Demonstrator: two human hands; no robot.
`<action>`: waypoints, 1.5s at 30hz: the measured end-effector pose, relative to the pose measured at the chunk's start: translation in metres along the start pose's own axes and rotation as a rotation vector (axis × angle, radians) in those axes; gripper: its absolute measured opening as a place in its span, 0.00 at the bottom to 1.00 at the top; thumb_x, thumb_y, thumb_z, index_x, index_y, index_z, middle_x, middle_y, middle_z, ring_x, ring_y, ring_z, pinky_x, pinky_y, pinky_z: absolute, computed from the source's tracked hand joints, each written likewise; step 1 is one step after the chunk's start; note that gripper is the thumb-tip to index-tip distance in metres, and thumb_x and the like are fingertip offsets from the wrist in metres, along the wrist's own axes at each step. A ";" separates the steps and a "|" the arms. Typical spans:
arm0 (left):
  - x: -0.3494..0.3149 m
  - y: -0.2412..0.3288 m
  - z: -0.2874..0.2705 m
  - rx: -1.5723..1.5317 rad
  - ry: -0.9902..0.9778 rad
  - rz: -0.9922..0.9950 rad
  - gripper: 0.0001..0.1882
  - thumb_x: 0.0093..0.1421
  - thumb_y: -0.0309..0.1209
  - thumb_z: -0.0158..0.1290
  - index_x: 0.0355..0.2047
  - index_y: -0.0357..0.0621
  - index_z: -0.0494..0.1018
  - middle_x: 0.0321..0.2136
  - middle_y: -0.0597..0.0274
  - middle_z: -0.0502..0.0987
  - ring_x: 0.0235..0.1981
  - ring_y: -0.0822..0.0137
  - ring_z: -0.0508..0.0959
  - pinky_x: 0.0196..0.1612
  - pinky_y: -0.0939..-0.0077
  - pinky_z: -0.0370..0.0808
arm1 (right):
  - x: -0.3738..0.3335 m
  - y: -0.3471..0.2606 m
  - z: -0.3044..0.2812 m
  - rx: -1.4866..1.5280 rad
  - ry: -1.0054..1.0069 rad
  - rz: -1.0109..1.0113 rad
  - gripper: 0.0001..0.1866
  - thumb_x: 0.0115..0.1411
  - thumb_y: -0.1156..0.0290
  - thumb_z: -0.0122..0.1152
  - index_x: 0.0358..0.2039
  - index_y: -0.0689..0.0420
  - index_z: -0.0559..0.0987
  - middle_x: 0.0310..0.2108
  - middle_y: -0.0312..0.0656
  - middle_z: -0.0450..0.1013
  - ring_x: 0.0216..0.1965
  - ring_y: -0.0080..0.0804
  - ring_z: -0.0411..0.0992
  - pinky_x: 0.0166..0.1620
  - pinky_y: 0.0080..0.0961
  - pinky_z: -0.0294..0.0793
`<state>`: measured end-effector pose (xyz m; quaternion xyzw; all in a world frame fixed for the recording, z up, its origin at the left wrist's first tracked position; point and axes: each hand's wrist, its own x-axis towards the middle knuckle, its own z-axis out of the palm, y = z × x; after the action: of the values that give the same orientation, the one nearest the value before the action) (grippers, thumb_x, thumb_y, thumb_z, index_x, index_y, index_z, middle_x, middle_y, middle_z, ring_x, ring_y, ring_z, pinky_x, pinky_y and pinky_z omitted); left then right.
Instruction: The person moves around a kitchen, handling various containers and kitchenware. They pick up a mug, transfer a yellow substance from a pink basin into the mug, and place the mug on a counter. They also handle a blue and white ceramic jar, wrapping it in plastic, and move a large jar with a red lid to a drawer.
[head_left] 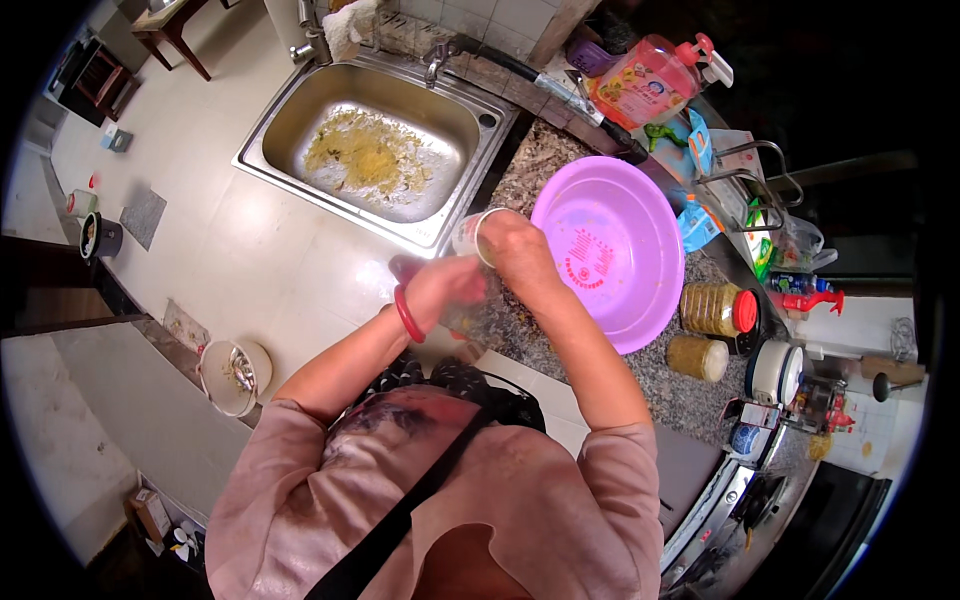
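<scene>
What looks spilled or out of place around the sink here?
Yellowish scraps are scattered across the bottom of the steel sink. They look odd lying loose there, with no container under them.

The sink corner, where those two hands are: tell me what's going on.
A person's right hand grips a pale cup near the corner of the metal sink. The left hand is close by but blurred, so whether it holds anything is unclear. Yellowish bits lie scattered on the sink's bottom. To the right, a purple basin stands on the speckled counter.
</scene>
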<state>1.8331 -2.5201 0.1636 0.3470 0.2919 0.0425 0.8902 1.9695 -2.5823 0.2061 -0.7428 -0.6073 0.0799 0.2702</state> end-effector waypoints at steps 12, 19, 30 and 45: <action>-0.004 0.015 -0.022 -0.050 -0.028 -0.074 0.21 0.59 0.40 0.43 0.10 0.51 0.57 0.25 0.60 0.73 0.27 0.66 0.73 0.36 0.72 0.67 | 0.013 -0.008 0.006 0.063 -0.048 0.051 0.05 0.46 0.79 0.55 0.25 0.58 0.77 0.27 0.44 0.72 0.30 0.39 0.72 0.34 0.28 0.71; -0.020 0.038 -0.067 -0.207 -0.067 -0.138 0.19 0.59 0.41 0.43 0.12 0.51 0.60 0.26 0.57 0.74 0.28 0.63 0.74 0.36 0.69 0.69 | 0.024 -0.033 -0.018 0.394 0.133 0.273 0.06 0.47 0.80 0.58 0.28 0.62 0.78 0.32 0.40 0.74 0.33 0.27 0.71 0.37 0.21 0.71; -0.135 0.046 -0.247 -0.196 0.227 0.224 0.22 0.61 0.41 0.38 0.10 0.50 0.56 0.27 0.56 0.72 0.31 0.63 0.73 0.39 0.69 0.70 | -0.063 0.106 -0.060 1.355 0.621 0.574 0.11 0.53 0.78 0.54 0.39 0.63 0.73 0.31 0.44 0.73 0.29 0.27 0.71 0.34 0.18 0.72; -0.268 -0.056 -0.236 -0.663 0.123 0.523 0.25 0.61 0.43 0.35 0.08 0.48 0.58 0.27 0.54 0.71 0.33 0.57 0.71 0.42 0.61 0.67 | -0.049 0.103 0.003 0.425 0.435 0.675 0.12 0.56 0.67 0.54 0.37 0.62 0.75 0.26 0.36 0.71 0.23 0.19 0.67 0.21 0.14 0.66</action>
<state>1.4756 -2.4971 0.1204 0.1011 0.2171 0.3791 0.8938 2.0442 -2.6396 0.1419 -0.8268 -0.2304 0.1284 0.4969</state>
